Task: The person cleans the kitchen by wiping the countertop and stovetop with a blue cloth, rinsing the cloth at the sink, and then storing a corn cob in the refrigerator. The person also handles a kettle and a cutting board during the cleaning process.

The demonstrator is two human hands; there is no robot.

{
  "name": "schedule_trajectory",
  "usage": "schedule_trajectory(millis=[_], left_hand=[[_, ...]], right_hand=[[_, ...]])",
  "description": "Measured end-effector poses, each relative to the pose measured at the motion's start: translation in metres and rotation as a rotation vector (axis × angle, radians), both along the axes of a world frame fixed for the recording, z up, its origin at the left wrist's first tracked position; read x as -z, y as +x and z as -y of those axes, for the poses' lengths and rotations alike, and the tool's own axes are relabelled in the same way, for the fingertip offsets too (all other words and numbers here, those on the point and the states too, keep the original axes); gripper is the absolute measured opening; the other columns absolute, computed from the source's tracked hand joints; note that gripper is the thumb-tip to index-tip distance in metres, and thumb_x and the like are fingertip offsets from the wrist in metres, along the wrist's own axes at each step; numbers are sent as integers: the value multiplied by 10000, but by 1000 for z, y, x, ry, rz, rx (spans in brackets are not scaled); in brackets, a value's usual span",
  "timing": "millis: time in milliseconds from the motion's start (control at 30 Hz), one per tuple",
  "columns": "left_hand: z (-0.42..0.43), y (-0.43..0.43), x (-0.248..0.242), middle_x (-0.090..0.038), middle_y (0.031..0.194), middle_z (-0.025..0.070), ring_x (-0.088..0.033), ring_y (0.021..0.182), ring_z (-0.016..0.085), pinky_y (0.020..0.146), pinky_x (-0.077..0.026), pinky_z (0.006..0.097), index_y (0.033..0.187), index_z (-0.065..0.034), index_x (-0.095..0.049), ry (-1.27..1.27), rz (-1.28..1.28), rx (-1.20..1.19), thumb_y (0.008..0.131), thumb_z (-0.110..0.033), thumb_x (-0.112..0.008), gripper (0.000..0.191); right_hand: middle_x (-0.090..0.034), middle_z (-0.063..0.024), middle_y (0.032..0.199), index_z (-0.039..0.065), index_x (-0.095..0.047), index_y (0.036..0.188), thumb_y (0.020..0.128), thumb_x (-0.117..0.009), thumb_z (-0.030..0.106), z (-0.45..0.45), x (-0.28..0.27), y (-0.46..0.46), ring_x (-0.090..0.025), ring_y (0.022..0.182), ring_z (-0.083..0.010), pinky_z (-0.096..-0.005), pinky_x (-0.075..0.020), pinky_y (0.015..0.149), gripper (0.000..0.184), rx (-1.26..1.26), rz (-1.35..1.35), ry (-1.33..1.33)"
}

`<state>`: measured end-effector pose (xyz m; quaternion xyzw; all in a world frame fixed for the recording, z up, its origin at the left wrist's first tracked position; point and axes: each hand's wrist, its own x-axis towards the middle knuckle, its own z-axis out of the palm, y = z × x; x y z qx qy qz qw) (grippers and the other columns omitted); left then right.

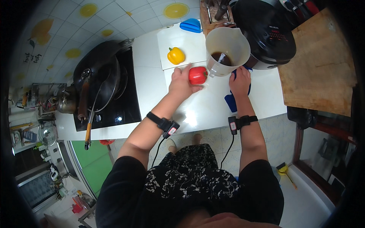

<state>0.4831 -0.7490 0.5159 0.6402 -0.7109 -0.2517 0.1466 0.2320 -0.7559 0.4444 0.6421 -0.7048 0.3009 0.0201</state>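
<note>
My left hand (182, 83) lies against the left side of a red bell pepper (197, 75), thumb and fingers spread around it; whether it grips the pepper is unclear. Above it on the white countertop (151, 82) is a yellow bell pepper (176, 56). A translucent plastic measuring jug (228, 42) with dark liquid inside stands right of the peppers. My right hand (240, 81) rests on a dark blue cloth (231, 103) just below the jug, its fingertips near the jug's base and partly hidden.
A black wok (99, 82) with long-handled utensils sits on the black cooktop (129, 99) at left. At right are a black electric cooker (269, 37) and a wooden cutting board (318, 65). A bright blue silicone item (190, 25) and a wooden knife block (206, 14) stand at the back.
</note>
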Motion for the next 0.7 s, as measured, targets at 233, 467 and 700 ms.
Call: schedule_trajectory(millis=[233,467,700], left_hand=[[-12,15,17,-490,1067,141,-569,972,334,837,-518,392,1252,-152,-541,-55,-55,-63,619,-290,-855,719],[-1,51,26,-496,1043,168,-582,921,342,829,-516,382,1219,-126,-548,-226,-176,-172,617,-271,-870,697],[30,61,30,-505,1012,164,-575,929,345,832,-501,374,1285,-136,-521,-308,-148,-143,595,-248,-879,786]], right_hand=[[-629,-99,1081,59,-638,1015,701,-574,16,-65,-10,12,-556,1043,-325,-449,-443,896,323,-400,179,64],[-594,-121,1251,24,-630,1137,762,-580,32,-90,-11,96,-523,1190,-320,-412,-421,1000,378,-490,56,122],[-268,-179,1527,-28,-295,1437,893,-527,136,-16,2,191,-190,1428,-360,-468,-179,1133,613,-170,119,385]])
